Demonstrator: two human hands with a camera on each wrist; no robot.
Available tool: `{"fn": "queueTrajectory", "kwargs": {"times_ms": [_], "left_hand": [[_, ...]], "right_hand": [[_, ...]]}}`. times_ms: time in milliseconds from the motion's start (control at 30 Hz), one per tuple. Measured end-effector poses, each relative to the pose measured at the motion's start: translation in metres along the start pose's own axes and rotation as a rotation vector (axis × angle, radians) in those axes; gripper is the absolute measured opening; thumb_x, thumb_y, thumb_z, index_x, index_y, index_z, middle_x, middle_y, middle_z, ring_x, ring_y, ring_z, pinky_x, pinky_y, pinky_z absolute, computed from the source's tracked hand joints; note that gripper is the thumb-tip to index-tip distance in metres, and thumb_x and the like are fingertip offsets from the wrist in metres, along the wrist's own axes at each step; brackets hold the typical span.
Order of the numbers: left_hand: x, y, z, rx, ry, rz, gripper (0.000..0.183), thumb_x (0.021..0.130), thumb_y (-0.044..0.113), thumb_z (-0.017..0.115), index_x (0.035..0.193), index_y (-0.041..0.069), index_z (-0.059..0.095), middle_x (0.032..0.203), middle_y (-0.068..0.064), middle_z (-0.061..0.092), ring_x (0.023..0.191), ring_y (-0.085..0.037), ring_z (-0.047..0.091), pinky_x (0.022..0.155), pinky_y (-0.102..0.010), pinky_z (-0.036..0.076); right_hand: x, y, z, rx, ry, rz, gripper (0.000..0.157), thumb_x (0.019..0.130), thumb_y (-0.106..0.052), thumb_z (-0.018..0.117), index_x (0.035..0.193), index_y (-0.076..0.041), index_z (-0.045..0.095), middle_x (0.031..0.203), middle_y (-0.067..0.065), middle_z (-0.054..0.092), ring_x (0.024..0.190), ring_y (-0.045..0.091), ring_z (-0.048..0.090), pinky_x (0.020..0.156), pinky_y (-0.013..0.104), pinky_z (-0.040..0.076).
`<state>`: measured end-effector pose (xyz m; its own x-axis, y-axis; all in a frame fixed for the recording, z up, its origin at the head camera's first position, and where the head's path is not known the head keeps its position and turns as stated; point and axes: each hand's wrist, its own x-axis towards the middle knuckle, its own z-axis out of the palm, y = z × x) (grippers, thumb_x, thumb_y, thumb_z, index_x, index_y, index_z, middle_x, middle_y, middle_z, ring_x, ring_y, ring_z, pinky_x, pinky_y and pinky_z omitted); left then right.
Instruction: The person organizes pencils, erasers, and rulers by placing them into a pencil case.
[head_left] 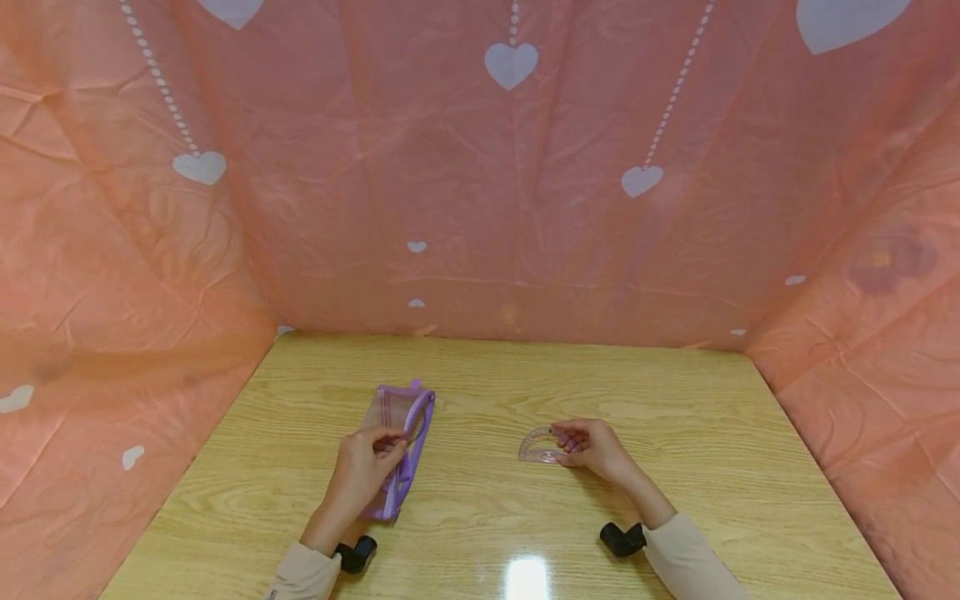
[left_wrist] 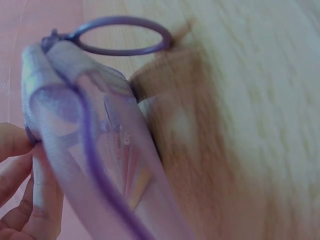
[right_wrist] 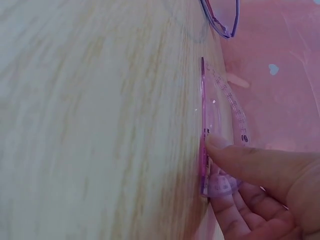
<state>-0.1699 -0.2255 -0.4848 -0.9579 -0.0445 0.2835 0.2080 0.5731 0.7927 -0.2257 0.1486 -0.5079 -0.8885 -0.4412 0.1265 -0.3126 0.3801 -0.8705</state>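
My left hand (head_left: 360,471) pinches the zipped edge of a see-through purple pencil case (head_left: 381,408) on the left of the table. In the left wrist view the pencil case (left_wrist: 120,145) shows long thin things inside and a ring pull on its zip; the left fingers (left_wrist: 46,195) grip its rim. My right hand (head_left: 596,450) holds a clear, pink-tinted protractor (head_left: 534,450) by one end, to the right of the case. In the right wrist view the thumb lies on one face of the protractor (right_wrist: 210,100), with the other fingers behind it.
The wood-grain table (head_left: 480,375) is walled at the back and sides by a pink cloth (head_left: 450,167) with white hearts. Black wrist mounts (head_left: 622,540) stick out at both cuffs. A bright light reflection (head_left: 527,577) lies on the front of the table.
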Motion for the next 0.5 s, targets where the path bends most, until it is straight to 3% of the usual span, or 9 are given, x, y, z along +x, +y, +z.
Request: {"fn": "queueTrajectory", "kwargs": {"times_ms": [267, 500], "left_hand": [[0.0, -0.0003, 0.0, 0.001, -0.002, 0.0, 0.011, 0.083, -0.006, 0.075, 0.094, -0.006, 0.075, 0.079, -0.007, 0.071, 0.07, -0.017, 0.068, 0.06, -0.02, 0.055], [-0.0006, 0.0008, -0.0003, 0.005, -0.001, 0.007, 0.011, 0.083, -0.006, 0.075, 0.094, -0.006, 0.075, 0.079, -0.007, 0.071, 0.071, -0.018, 0.068, 0.06, -0.02, 0.055]], "right_hand": [[0.0016, 0.0013, -0.0011, 0.02, -0.011, 0.005, 0.042, 0.078, 0.017, 0.074, 0.118, 0.02, 0.061, 0.093, 0.023, 0.067, 0.083, 0.03, 0.063, 0.069, 0.024, 0.054], [0.0018, 0.0025, -0.0029, 0.019, -0.023, -0.041, 0.034, 0.084, 0.016, 0.067, 0.117, 0.022, 0.06, 0.095, 0.027, 0.068, 0.085, 0.033, 0.065, 0.072, 0.028, 0.056]]}}
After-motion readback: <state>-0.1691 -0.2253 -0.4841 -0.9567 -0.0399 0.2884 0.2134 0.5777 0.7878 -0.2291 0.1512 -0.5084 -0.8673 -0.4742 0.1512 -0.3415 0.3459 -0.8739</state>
